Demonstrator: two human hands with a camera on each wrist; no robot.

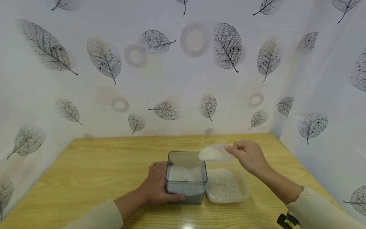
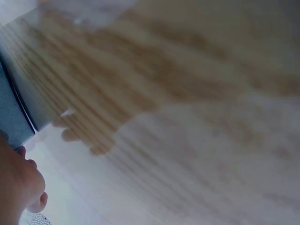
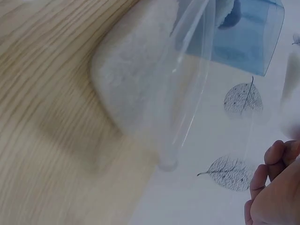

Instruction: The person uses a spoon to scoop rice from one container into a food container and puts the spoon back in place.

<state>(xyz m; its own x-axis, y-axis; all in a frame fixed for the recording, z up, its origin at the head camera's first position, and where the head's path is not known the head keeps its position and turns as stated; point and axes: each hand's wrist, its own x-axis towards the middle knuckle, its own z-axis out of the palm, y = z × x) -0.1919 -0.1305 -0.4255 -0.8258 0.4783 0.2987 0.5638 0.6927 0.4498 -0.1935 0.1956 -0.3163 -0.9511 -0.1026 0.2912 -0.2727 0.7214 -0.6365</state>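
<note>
In the head view, the scoop (image 1: 212,154) hung in the air at one o'clock from the box (image 1: 188,192), its white load blurred, probably rice. The right hand (image 1: 248,155) pinched the scoop's three o'clock end, thumb and fingers closed on it, presumably to keep it level so nothing spilled. At nine o'clock the left hand (image 1: 158,186) was partly closed round the box, thumb on the near wall, likely to steady it. The tub (image 1: 245,187) sat at three o'clock from the box, just beside it, perhaps for a short carry; whether they touched could not be told. Both held rice (image 1: 223,184).

The box's tall rim stood in the way between the two. Whether the scoop's tip lay over that rim was unclear. A black device (image 1: 286,221) showed at five o'clock by the right sleeve (image 1: 311,205). Beyond the worktop (image 1: 100,171), at twelve o'clock, hung a leaf-printed sheet (image 1: 171,76).
</note>
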